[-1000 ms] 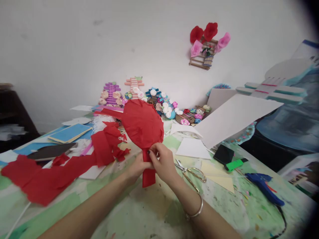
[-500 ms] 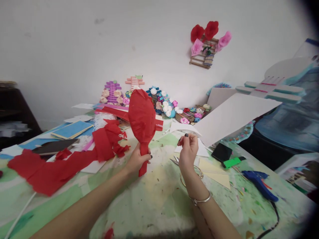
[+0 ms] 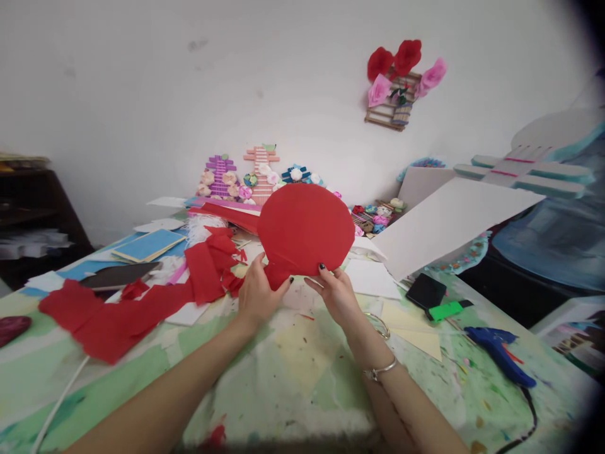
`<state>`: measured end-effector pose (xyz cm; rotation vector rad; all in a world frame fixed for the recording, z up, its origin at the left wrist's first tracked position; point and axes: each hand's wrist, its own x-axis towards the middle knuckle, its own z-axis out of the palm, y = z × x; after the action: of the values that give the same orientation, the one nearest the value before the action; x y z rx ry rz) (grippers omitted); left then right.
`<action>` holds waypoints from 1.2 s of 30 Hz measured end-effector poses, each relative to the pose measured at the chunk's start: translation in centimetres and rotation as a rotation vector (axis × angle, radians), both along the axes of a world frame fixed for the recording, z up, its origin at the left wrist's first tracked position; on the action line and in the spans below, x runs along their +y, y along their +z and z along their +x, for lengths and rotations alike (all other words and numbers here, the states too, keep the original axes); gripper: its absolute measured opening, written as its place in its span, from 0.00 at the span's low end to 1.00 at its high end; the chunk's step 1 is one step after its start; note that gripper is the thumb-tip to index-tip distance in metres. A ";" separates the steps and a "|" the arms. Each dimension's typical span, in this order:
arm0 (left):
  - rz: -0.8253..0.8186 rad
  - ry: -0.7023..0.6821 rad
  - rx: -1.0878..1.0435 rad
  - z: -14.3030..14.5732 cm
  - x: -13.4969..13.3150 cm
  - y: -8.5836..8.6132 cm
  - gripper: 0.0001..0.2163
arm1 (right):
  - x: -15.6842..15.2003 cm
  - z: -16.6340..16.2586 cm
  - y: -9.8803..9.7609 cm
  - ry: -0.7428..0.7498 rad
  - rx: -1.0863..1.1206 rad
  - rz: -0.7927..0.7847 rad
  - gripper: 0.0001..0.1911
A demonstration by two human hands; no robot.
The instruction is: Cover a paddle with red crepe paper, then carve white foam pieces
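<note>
A round, red paddle-shaped craft piece covered in crepe paper point(image 3: 306, 227) is held up in front of me, its flat face toward me. My left hand point(image 3: 259, 293) is closed around its handle, which it mostly hides. At the lower right rim, my right hand point(image 3: 335, 293) has its thumb on the near face and fingers beneath; it pinches the edge. Gold-handled scissors point(image 3: 384, 328) lie partly hidden behind my right wrist. Left of my hands, a strip of red crepe paper point(image 3: 142, 315) sprawls across the table.
A blue glue gun point(image 3: 503, 353) with its cord lies at the right, near a green marker point(image 3: 444, 311) and a black square item point(image 3: 426, 291). A large white board point(image 3: 454, 221) leans behind them. Flower-decorated stick crafts point(image 3: 220, 176) line the wall.
The red paddle has been turned from nearly edge-on to face me and tipped lower. My right hand has moved left from empty air onto its rim.
</note>
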<state>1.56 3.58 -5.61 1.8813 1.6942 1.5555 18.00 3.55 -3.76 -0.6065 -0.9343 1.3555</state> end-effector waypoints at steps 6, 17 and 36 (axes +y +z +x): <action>-0.028 -0.313 -0.238 -0.2 0.6 -0.3 0.18 | 1.1 1.3 -0.4 -0.046 0.086 -0.022 0.18; -0.123 -0.396 -0.409 -0.8 1.1 0.0 0.11 | 1.1 1.6 -0.5 -0.039 0.031 -0.029 0.19; 0.451 -0.172 0.413 -1.4 0.3 0.5 0.10 | 0.8 1.1 -0.3 -0.104 0.054 -0.023 0.16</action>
<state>0.16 3.91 -5.06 2.6499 1.3325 1.6683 19.09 4.34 -4.10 -0.6243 -0.8337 1.2849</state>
